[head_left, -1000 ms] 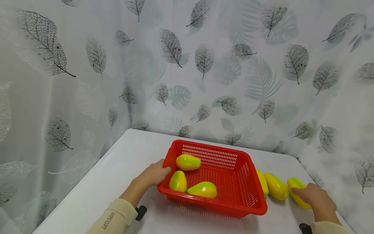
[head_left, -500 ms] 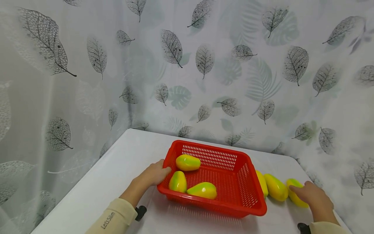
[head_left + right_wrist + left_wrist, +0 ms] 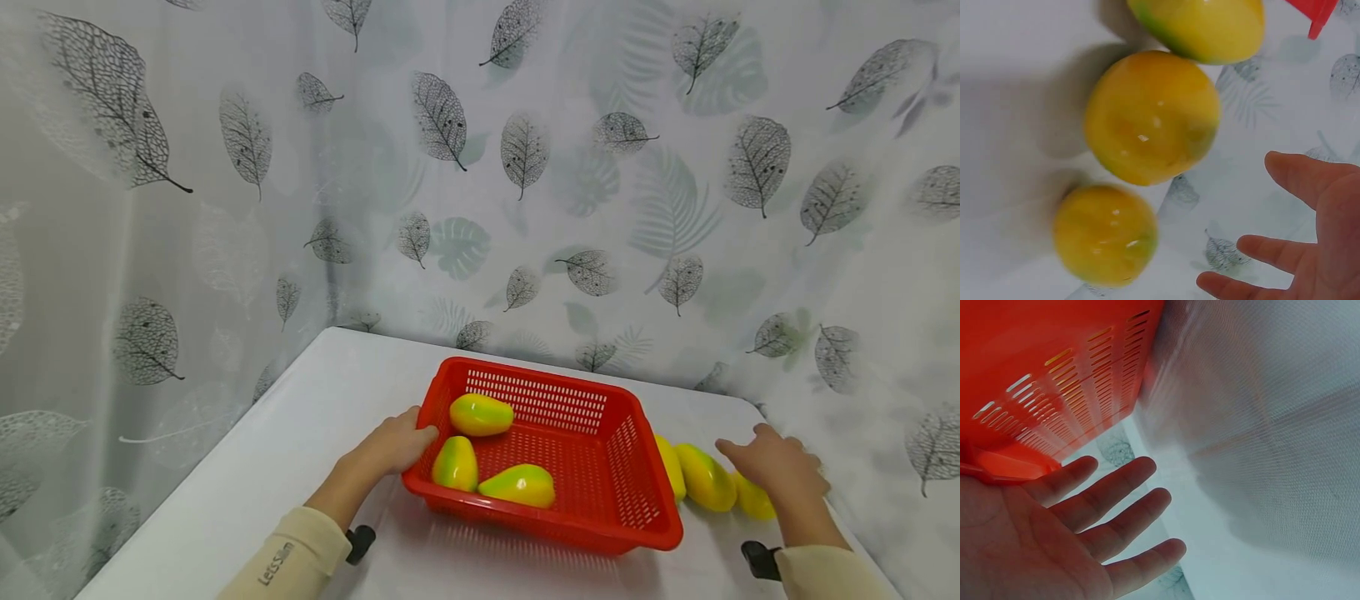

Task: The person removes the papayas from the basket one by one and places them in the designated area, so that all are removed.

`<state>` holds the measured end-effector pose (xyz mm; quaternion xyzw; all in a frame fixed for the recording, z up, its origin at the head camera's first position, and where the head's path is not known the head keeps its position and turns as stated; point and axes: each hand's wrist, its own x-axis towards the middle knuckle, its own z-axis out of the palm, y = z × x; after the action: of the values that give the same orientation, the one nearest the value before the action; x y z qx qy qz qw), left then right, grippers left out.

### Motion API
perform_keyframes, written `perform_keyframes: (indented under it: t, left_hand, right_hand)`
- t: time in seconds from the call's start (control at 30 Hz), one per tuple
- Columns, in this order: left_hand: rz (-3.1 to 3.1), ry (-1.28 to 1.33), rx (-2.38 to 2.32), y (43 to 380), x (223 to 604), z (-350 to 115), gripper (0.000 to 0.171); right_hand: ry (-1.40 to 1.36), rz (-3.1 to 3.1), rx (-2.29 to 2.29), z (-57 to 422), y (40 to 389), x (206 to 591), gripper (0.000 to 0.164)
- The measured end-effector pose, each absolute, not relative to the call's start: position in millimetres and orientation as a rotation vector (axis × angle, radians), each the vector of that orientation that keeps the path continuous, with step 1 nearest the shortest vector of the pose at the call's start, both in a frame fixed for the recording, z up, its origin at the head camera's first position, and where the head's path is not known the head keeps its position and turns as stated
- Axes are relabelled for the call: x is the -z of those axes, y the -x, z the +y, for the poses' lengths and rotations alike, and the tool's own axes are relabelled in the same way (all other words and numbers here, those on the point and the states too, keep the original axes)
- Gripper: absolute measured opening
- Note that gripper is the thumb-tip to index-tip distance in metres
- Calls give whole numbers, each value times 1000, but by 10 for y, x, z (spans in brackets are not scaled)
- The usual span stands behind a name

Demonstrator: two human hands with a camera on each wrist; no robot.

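A red plastic basket (image 3: 551, 521) with slotted walls stands on the white table. Three glossy yellow-green fruits, mango- or papaya-like, lie inside, one of them a fruit (image 3: 482, 415) at the back left. My left hand (image 3: 395, 444) holds the basket's left rim, its thumb over the edge; in the left wrist view its four fingers (image 3: 1125, 531) stretch out below the rim. Outside the basket's right wall sit three similar fruits in a row: a partly hidden one (image 3: 670, 469), a middle one (image 3: 705, 477) and a right one (image 3: 752, 497). My right hand (image 3: 780, 471) hovers over the right one with fingers spread, holding nothing.
A leaf-printed curtain (image 3: 555, 208) hangs behind the table and along its sides. Bare white tabletop (image 3: 360, 367) shows left of the basket. A dark wrist strap piece (image 3: 760, 560) shows at the right cuff.
My right hand has come off the rightmost fruit and moved up and left. That fruit has shifted left, close against the middle one. The left hand and basket stay put.
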<state>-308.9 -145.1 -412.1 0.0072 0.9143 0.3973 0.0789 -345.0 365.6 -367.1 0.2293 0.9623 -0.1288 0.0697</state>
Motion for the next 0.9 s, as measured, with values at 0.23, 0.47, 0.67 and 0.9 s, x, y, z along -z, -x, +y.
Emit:
perform_keyframes:
  t: [0.23, 0.47, 0.67, 0.9]
  left_hand:
    - [2728, -26, -1190, 3085, 4106, -1447, 50]
    - [2730, -20, -1193, 3094, 4102, -1451, 49]
    - [2729, -19, -1199, 3095, 4111, -1454, 49]
    - [2759, -34, -1177, 3110, 4130, -1461, 46]
  right_hand:
    - [-501, 2988, 361, 3472, 3441, 3521, 96]
    - [-188, 3092, 399, 3143, 3400, 3368, 98]
    - [-79, 3119, 408, 2834, 3353, 3281, 95]
    - [65, 3131, 421, 2547, 3327, 3279, 92]
